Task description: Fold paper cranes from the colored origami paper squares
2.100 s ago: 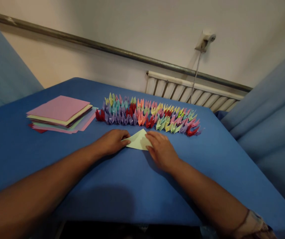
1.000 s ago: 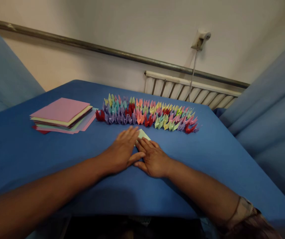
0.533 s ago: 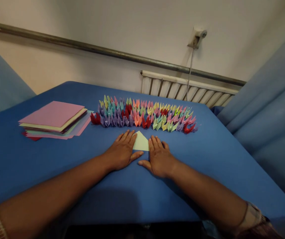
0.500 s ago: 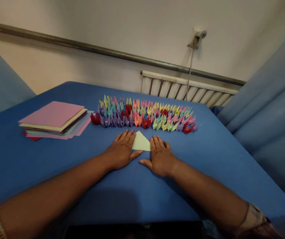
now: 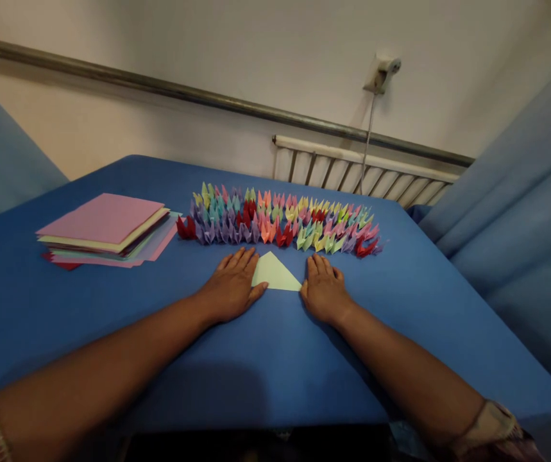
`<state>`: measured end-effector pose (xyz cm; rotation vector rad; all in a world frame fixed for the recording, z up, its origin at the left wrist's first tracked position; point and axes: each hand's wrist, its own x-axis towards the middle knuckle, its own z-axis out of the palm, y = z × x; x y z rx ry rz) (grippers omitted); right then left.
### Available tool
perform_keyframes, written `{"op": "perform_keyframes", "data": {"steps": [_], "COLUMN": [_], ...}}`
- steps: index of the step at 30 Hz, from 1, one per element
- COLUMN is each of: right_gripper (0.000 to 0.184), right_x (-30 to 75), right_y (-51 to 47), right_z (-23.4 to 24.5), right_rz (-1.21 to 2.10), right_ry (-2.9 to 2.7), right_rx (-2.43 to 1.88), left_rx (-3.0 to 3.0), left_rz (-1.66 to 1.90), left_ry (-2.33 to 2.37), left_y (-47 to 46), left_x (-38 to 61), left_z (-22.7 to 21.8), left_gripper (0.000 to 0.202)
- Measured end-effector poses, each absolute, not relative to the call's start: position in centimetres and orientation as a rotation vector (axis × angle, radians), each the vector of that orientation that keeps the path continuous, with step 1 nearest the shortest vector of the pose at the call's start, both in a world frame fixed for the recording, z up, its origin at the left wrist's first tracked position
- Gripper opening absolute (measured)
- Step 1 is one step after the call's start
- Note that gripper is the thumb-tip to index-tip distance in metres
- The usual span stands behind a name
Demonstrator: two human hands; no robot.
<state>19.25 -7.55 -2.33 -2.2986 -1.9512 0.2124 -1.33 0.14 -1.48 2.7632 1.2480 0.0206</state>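
A pale green sheet of paper point(image 5: 276, 273), folded into a triangle, lies on the blue table with its peak pointing away from me. My left hand point(image 5: 233, 282) rests flat over its left part, fingers stretched forward and the thumb along the lower edge. At the triangle's right corner lies my right hand point(image 5: 324, 285), palm down and fingers extended, its thumb side touching the tip. Neither hand grasps anything. The left corner of the paper is hidden under my left hand.
Beyond my hands stand rows of many-coloured folded paper cranes point(image 5: 279, 221). To the left sits a stack of coloured paper sheets point(image 5: 104, 221). A blue cloth covers the table point(image 5: 198, 391). Behind it are a metal rail point(image 5: 198, 96) and a radiator point(image 5: 352, 168); blue curtains point(image 5: 510, 212) hang at the sides.
My right hand has slid outward to the right, uncovering more of the triangle's right side. My left hand has shifted slightly to the left.
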Motion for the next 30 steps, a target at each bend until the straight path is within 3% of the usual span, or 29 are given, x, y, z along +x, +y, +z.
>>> {"op": "perform_keyframes", "data": {"steps": [14, 24, 30], "right_gripper": [0.051, 0.041, 0.041], "right_x": [21.4, 20.0, 19.7], "right_y": [-7.2, -6.9, -6.6], "right_z": [-0.6, -1.3, -1.7], "right_rz": [0.205, 0.384, 0.464], "right_ry": [-2.107, -2.089, -2.049], "right_rx": [-2.119, -1.717, -1.606], "left_rx": [2.62, 2.653, 2.638], "left_rz": [0.331, 0.294, 0.329], "left_ry": [1.161, 1.279, 1.234], "left_y": [1.2, 1.6, 1.3], "left_x": [-1.7, -2.0, -1.7], "left_z": [-0.4, 0.0, 0.5], "left_gripper": [0.077, 0.087, 0.081]}}
